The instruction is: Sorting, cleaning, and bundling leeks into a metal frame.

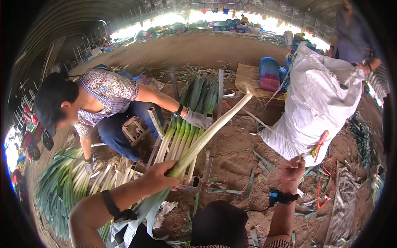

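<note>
My left hand (161, 178) is closed around a long leek (211, 130), near where its white stalk turns to green leaves; its rooted end points up and to the right. My right hand (294, 173) is raised at the right with its fingers curled, beside a white woven sack (313, 102); whether something small is between the fingertips is unclear. A red-handled tool (321, 142) is against the sack just above that hand. Several leeks (183, 133) lie side by side in a metal frame (211, 161), where a co-worker's gloved hand (195, 119) rests on them.
A co-worker (105, 93) crouches at the left, the other gloved hand on a large leek pile (65, 189). Another person (352, 40) holds the sack's top. Blue and pink bundles (269, 74) sit behind. Leaf scraps and red cord (319, 192) litter the soil.
</note>
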### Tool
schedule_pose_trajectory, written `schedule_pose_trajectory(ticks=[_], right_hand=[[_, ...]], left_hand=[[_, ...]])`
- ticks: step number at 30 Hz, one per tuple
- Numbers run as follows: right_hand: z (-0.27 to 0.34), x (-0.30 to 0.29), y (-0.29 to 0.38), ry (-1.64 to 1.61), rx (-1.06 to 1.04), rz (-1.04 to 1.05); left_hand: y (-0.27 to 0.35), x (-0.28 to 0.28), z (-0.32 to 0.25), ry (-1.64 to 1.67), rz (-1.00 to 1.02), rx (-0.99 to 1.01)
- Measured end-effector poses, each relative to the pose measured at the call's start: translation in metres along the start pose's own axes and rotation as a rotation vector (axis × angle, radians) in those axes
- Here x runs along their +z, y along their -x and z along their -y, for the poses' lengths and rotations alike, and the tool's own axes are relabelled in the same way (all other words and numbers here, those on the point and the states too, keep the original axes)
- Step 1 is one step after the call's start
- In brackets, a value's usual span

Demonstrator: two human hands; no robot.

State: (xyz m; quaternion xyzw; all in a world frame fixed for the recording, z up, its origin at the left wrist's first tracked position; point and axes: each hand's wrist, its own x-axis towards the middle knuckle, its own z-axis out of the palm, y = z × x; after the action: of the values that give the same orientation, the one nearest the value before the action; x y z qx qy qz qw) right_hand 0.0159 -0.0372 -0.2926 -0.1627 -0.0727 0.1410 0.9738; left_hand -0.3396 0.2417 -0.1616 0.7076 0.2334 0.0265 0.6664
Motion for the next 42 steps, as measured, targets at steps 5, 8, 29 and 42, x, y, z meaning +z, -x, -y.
schedule_pose_trajectory(ticks=[5, 8, 29, 42], right_hand=[[0.046, -0.091, -0.005, 0.094, -0.069, -0.271], [0.04, -0.119, 0.011, 1.026, 0.301, -0.341], [-0.155, 0.141, 0.115, 0.675, 0.747, 0.777], [-0.147, 0.13, 0.105, 0.884, 0.536, 0.84]], left_hand=[[0.012, -0.02, 0.011, 0.028, 0.006, -0.059], [0.004, -0.019, 0.022, 0.122, 0.012, -0.077], [-0.028, 0.033, -0.007, -0.291, -0.035, 0.229], [-0.034, 0.018, -0.011, 0.205, 0.223, -0.022]])
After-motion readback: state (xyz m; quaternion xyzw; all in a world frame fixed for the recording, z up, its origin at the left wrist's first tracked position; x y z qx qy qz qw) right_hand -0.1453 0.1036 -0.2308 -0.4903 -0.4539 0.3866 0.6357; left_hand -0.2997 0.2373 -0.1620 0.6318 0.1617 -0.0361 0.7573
